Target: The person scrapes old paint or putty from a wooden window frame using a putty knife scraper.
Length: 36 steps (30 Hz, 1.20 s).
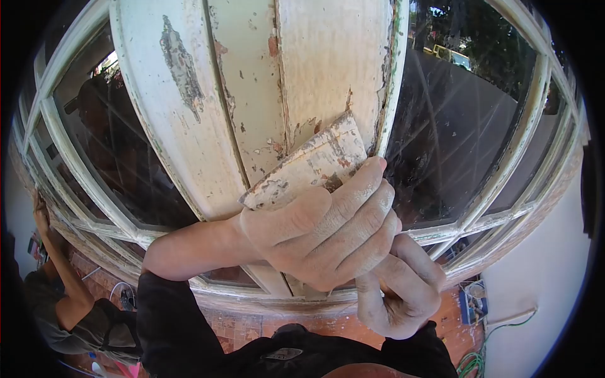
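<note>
A broad paint scraper (315, 165), its blade caked with dried paint and flakes, lies slantwise against a white wooden door frame (252, 120) with peeling paint. My left hand (321, 230), dusty and with fingers together, is laid over the blade from the left and grips it. Just below and to the right, my right hand (403, 286) is curled closed, in line with the scraper's handle end; the handle itself is hidden by my hands. Bare grey and reddish patches show on the wood around the blade.
Glass panes (454, 126) with white glazing bars flank the wood on both sides. At the lower left, another person (75, 309) reaches up to the frame. A blue crate (472, 302) and a green hose (469, 364) lie on the tiled floor at right.
</note>
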### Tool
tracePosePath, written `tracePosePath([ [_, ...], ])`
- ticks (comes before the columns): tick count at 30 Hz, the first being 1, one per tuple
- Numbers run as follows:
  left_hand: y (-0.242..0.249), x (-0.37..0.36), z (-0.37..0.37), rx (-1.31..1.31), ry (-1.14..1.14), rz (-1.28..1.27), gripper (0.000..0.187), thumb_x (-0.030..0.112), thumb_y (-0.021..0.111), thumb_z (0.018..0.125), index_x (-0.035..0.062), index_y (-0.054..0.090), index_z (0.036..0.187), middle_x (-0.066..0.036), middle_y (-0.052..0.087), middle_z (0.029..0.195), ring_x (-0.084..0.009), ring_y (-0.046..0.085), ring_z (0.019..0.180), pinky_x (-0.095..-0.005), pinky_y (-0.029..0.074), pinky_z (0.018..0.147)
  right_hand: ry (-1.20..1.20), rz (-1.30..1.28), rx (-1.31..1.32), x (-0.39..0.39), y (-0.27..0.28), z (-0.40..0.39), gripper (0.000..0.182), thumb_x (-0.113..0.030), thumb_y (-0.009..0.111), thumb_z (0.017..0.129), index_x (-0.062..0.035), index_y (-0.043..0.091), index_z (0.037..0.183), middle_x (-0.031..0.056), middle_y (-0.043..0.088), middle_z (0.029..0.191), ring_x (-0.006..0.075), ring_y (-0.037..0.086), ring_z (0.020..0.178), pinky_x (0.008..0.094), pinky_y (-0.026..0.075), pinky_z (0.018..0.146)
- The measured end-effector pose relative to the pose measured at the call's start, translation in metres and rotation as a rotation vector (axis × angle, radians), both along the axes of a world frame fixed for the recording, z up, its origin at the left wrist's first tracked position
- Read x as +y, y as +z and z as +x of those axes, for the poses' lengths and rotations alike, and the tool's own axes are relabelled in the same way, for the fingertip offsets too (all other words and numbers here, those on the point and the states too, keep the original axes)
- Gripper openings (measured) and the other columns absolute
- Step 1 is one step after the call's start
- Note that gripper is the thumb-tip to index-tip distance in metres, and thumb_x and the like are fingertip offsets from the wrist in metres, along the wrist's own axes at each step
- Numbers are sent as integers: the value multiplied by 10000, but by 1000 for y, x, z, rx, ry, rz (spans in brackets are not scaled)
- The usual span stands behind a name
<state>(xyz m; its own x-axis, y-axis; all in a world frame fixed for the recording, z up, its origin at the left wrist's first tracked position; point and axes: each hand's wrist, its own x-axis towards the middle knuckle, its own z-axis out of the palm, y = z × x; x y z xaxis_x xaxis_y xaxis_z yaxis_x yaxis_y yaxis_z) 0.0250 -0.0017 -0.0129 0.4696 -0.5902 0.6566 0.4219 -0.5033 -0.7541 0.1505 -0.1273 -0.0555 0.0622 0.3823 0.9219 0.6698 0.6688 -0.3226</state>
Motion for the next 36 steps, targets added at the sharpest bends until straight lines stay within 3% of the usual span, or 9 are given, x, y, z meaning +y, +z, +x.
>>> tracePosePath([
  [5, 13, 4, 7, -64, 24, 1, 159, 351, 698, 920, 218, 671, 838, 116, 742, 792, -61, 746, 893, -245, 322, 742, 8, 32, 32, 11, 8, -1, 281, 108, 742, 636, 40, 736, 908, 124, 596, 727, 185, 575, 559, 267, 423, 479],
  [9, 9, 4, 11, -167, -54, 96, 154, 211, 611, 876, 150, 623, 735, 18, 698, 799, -175, 737, 922, -245, 374, 716, 87, 107, 63, 13, 6, 2, 296, 114, 757, 643, 46, 742, 931, 141, 618, 723, 182, 605, 580, 258, 424, 483],
  [10, 7, 2, 9, -123, -19, 86, 183, 287, 640, 910, 195, 636, 752, 75, 716, 777, -111, 741, 898, -244, 347, 744, 72, 65, 46, 7, 4, 2, 294, 110, 761, 644, 45, 743, 930, 144, 623, 723, 179, 607, 581, 261, 426, 484],
  [13, 5, 1, 4, -52, 56, 112, 232, 366, 658, 952, 238, 638, 759, 133, 736, 756, -44, 744, 871, -241, 320, 781, 73, 34, 79, 4, -1, 2, 287, 105, 769, 647, 39, 748, 926, 146, 631, 725, 175, 610, 583, 264, 437, 496],
  [16, 7, 3, 6, -54, 35, 138, 239, 365, 660, 944, 240, 645, 742, 126, 734, 747, -46, 746, 850, -236, 314, 782, 86, -22, 115, 3, 1, 1, 278, 117, 759, 656, 36, 751, 922, 155, 636, 732, 179, 617, 588, 256, 448, 505],
  [19, 10, 5, 11, -102, -25, 131, 140, 210, 617, 862, 139, 624, 742, 18, 694, 771, -164, 715, 879, -239, 343, 686, 83, 30, 89, 8, 8, -1, 272, 129, 750, 665, 50, 746, 925, 171, 640, 734, 184, 625, 591, 248, 451, 509],
  [28, 5, 17, 11, -170, -158, 63, 225, 206, 636, 828, 183, 519, 637, 63, 613, 696, -120, 718, 874, -243, 288, 613, -4, 20, 30, 12, 3, -9, 203, 125, 714, 723, 56, 714, 914, 147, 620, 794, 183, 593, 602, 271, 443, 506],
  [30, -12, 14, 1, -50, -94, 44, 182, 347, 723, 876, 247, 628, 757, 123, 716, 845, -52, 727, 960, -277, 261, 691, -32, -58, -29, 3, -5, -10, 186, 104, 722, 724, 41, 704, 898, 130, 591, 768, 209, 569, 576, 299, 446, 503],
  [36, -34, 6, -3, 48, -77, -29, 199, 317, 714, 905, 243, 605, 757, 124, 709, 823, -65, 734, 957, -275, 224, 595, -42, -138, 44, -5, -32, -14, 223, 85, 725, 746, 41, 719, 965, 110, 574, 747, 208, 547, 568, 309, 433, 497],
])
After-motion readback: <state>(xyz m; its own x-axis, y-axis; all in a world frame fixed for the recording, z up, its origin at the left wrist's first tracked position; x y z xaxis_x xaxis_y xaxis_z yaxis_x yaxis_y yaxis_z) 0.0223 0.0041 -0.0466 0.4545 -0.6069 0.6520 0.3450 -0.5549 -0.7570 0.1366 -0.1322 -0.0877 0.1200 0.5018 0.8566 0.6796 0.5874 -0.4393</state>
